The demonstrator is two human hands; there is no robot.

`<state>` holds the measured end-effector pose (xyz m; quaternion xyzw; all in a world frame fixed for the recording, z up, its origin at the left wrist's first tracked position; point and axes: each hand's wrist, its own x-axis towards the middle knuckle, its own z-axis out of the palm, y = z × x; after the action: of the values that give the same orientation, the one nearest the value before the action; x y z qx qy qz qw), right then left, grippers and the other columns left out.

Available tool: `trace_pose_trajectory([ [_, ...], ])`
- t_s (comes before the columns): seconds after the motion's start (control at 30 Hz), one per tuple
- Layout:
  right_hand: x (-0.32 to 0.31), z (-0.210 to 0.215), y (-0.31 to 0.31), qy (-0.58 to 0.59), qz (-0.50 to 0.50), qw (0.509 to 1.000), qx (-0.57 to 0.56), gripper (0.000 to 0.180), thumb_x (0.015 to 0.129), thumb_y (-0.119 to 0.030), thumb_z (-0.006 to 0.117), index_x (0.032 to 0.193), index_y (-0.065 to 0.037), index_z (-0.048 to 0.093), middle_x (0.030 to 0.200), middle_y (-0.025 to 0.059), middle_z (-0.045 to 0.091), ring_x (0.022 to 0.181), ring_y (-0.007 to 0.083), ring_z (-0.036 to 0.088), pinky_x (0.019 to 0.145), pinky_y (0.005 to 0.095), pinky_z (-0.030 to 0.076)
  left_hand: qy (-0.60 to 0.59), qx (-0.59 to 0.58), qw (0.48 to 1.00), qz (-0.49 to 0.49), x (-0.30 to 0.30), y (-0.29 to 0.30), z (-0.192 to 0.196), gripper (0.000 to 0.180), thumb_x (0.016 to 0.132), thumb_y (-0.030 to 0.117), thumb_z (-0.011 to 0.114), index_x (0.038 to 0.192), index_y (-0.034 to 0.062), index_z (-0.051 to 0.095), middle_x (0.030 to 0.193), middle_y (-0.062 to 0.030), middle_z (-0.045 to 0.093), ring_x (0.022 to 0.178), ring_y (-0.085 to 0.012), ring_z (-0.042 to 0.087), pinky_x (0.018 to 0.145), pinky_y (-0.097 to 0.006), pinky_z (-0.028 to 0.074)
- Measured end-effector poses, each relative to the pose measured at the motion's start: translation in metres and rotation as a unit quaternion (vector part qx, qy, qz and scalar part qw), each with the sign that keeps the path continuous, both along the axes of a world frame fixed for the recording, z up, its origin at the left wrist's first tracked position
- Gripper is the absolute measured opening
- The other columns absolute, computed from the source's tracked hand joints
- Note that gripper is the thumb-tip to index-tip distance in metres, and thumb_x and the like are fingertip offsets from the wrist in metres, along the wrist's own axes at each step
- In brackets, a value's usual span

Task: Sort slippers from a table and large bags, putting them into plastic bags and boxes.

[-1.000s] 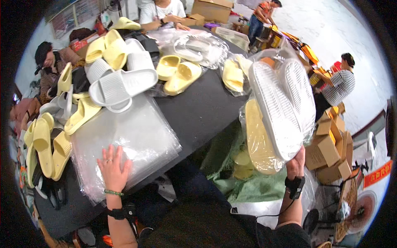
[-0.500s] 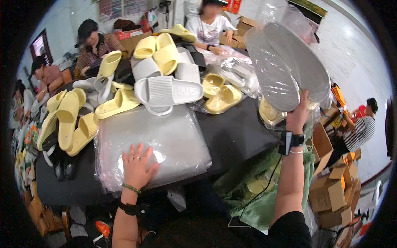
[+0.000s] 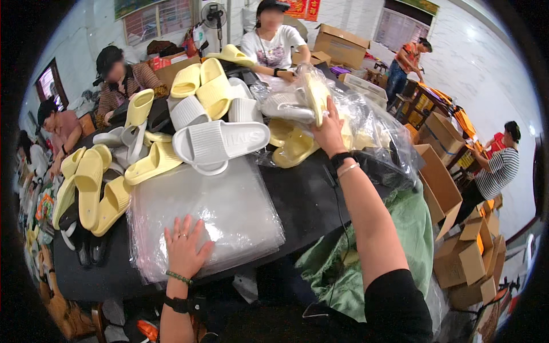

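Note:
My left hand (image 3: pixel 186 248) lies flat, fingers spread, on a stack of clear plastic bags (image 3: pixel 229 191) at the table's front. My right hand (image 3: pixel 330 128) reaches to the back right, closed around a yellow slipper (image 3: pixel 318 94) in a clear bag. Its fingertips are partly hidden by the wrapping. Beside it lie a bagged light-grey slipper (image 3: pixel 286 107) and a bagged yellow slipper (image 3: pixel 295 147). More clear wrapping (image 3: pixel 392 143) spreads to the right of the hand. Behind the bag stack, a grey slipper (image 3: pixel 220 139) tops a heap of loose slippers.
Yellow slippers (image 3: pixel 88 188) crowd the left of the black table (image 3: pixel 309 200). A person in white (image 3: pixel 271 48) sits across from me; others work at left and far right. Open cartons (image 3: pixel 437 186) and green cloth (image 3: pixel 394 240) stand at right. A cable hangs over the table edge.
The bagged grey slippers held up in my right hand have left it. That hand has moved left and onto the bagged yellow slipper. My left hand stays on the bag stack.

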<state>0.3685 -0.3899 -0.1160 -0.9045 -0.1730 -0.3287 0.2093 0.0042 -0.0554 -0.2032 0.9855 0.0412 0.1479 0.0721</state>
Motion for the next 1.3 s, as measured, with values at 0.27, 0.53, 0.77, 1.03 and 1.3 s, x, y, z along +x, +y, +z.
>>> trace_pose_trajectory([
  [0.27, -0.006, 0.017, 0.018, 0.219, -0.055, 0.965, -0.133, 0.100, 0.067, -0.049, 0.081, 0.147, -0.011, 0.034, 0.158, 0.0231, -0.015, 0.146, 0.0460, 0.001, 0.107, 0.0727, 0.016, 0.034, -0.005, 0.999, 0.007, 0.005, -0.005, 0.002, 0.061, 0.087, 0.048, 0.058, 0.139, 0.0176, 0.051, 0.151, -0.0135, 0.038, 0.142, -0.0376, 0.026, 0.115, -0.058, 0.009],
  [0.53, -0.106, 0.107, -0.099, 0.124, -0.022, 0.955, -0.270, 0.123, 0.049, -0.050, 0.089, 0.150, -0.018, 0.028, 0.158, 0.0194, 0.012, 0.142, 0.0505, 0.013, 0.110, 0.0683, 0.017, 0.067, 0.015, 0.998, 0.013, 0.006, -0.001, 0.001, 0.062, 0.089, 0.048, 0.055, 0.142, 0.0171, 0.046, 0.153, -0.0131, 0.034, 0.143, -0.0371, 0.024, 0.115, -0.058, 0.010],
  [0.77, -0.164, -0.047, -0.268, 0.239, -0.279, 0.928, -0.064, 0.072, 0.084, 0.002, 0.048, 0.149, -0.025, 0.029, 0.146, 0.0294, 0.034, 0.105, 0.0511, 0.058, 0.084, 0.0566, 0.050, 0.058, 0.019, 0.998, 0.006, 0.003, -0.002, 0.000, 0.063, 0.089, 0.046, 0.056, 0.143, 0.0157, 0.045, 0.153, -0.0131, 0.034, 0.143, -0.0376, 0.025, 0.115, -0.058, 0.011],
  [1.03, -0.234, -0.178, -0.398, 0.344, -0.358, 0.861, 0.110, 0.112, 0.063, -0.014, 0.082, 0.151, -0.012, 0.014, 0.112, 0.0291, 0.063, 0.106, 0.0446, 0.060, 0.094, 0.0468, 0.047, 0.053, 0.055, 0.997, -0.003, 0.005, 0.005, -0.010, 0.060, 0.091, 0.041, 0.056, 0.145, 0.0185, 0.042, 0.153, -0.0113, 0.034, 0.143, -0.0370, 0.025, 0.114, -0.060, 0.012],
  [1.3, -0.287, -0.262, -0.408, 0.359, -0.349, 0.781, 0.373, 0.145, 0.038, -0.022, 0.099, 0.148, 0.000, 0.008, 0.136, 0.0182, 0.048, 0.120, 0.0292, 0.051, 0.102, 0.0415, 0.045, 0.066, 0.043, 0.997, 0.025, 0.008, 0.001, -0.006, 0.059, 0.093, 0.039, 0.054, 0.147, 0.0208, 0.040, 0.156, -0.0080, 0.031, 0.145, -0.0344, 0.022, 0.114, -0.060, 0.010],
])
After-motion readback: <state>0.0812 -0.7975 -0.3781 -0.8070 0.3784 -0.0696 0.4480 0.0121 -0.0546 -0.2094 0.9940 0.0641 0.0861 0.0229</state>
